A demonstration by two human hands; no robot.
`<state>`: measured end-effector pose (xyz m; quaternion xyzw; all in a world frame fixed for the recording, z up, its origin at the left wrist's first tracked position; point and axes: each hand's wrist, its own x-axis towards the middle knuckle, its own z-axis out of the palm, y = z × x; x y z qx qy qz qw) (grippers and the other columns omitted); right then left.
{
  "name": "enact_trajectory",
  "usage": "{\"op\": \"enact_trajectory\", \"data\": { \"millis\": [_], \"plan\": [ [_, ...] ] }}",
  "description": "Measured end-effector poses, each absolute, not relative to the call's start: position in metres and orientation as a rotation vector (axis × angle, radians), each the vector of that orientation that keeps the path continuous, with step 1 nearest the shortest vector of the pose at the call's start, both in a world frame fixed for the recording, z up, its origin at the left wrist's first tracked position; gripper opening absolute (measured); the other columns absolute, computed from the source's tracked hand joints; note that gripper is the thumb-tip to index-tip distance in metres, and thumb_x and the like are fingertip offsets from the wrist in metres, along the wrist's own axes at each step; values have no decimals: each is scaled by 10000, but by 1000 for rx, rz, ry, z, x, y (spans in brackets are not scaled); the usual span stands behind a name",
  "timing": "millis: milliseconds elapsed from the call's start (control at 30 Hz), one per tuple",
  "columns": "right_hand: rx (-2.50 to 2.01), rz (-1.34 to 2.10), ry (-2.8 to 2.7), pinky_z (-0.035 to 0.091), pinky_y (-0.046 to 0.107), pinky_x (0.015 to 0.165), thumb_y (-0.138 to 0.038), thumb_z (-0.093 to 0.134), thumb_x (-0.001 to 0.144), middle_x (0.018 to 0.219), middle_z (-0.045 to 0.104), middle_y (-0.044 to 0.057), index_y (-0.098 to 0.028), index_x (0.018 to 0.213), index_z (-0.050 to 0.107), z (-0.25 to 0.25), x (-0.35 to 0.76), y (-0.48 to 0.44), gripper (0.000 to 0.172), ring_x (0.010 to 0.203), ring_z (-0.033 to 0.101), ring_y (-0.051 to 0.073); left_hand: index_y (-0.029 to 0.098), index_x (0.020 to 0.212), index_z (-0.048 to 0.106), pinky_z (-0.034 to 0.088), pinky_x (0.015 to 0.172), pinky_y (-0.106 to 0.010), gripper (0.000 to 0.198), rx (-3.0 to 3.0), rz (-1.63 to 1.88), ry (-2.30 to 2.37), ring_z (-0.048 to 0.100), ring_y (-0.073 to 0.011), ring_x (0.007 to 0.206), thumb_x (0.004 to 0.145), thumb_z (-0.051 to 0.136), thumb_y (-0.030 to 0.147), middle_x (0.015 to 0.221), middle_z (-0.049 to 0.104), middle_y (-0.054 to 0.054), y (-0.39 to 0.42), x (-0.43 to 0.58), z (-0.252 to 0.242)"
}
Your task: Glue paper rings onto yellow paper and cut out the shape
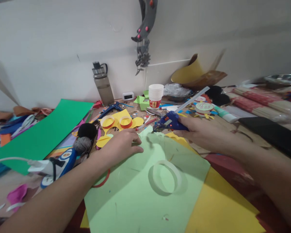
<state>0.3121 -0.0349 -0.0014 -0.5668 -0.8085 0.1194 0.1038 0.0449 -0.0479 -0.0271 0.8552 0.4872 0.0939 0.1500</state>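
My right hand (191, 129) is wrapped round a blue hot glue gun (168, 122), its nozzle pointing left just above the light green paper (140, 197). A pale glue stick (192, 99) juts from the gun's back. My left hand (126, 142) rests at the green sheet's upper left, fingers loosely bent, thumb apart, nothing visible in it. On that sheet, nearer to me, a white paper ring (177, 178) stands on its edge. Part of a red ring (104, 180) shows beside my left forearm. Yellow paper (223, 200) lies underneath the green sheet.
Yellow cutouts with paper rings (126, 122) lie beyond my left hand. Stacked paper cups (156, 94) and a water bottle (103, 85) stand near the wall. Dark green card (46, 132) and yarn balls (87, 132) lie left; wrapped stick bundles (259, 100) lie right.
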Motion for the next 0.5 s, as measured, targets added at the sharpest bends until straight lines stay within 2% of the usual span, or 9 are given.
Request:
{"op": "enact_trajectory", "data": {
  "millis": [267,500],
  "plan": [
    [-1704,372,-2409,361,286,535,-504,426,885,666,630,45,-238,865,542,1,316,-33,292,603,567,214,206,880,736,479,794,-333,252,2459,273,1407,637,-223,930,808,681,441,1016,686,-55,-47,44,-28],
    [-1670,354,-2389,371,286,535,-471,454,874,691,646,49,-243,859,569,-1,321,-33,256,612,577,214,203,858,734,478,811,-329,224,2455,297,1400,638,-218,922,794,701,416,992,691,-53,-46,44,-28]
  ]
}}
